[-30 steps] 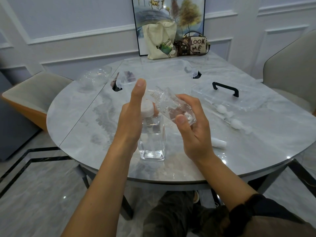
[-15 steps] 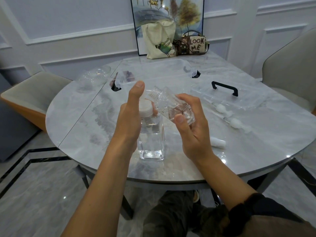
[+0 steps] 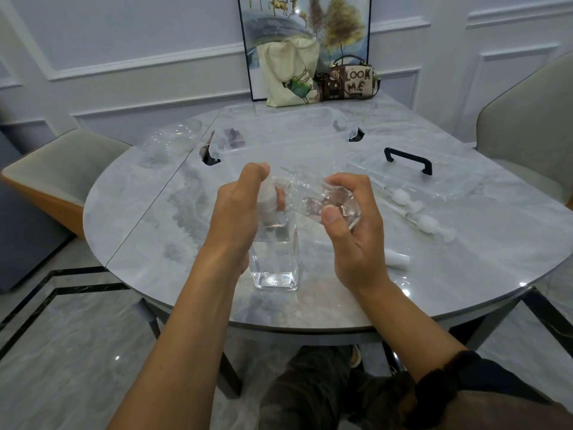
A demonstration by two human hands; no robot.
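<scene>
Curling my left hand (image 3: 235, 212) round the white cap (image 3: 268, 198) of the square bottle (image 3: 276, 265), forefinger no longer raised; my right hand (image 3: 356, 240) still pinches the tilted small clear bottle (image 3: 313, 201). Uncapping likely comes next.

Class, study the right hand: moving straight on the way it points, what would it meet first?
The right hand and its small bottle would probably meet the white cap on the tall bottle, gripped by the left hand; depth unclear.
</scene>
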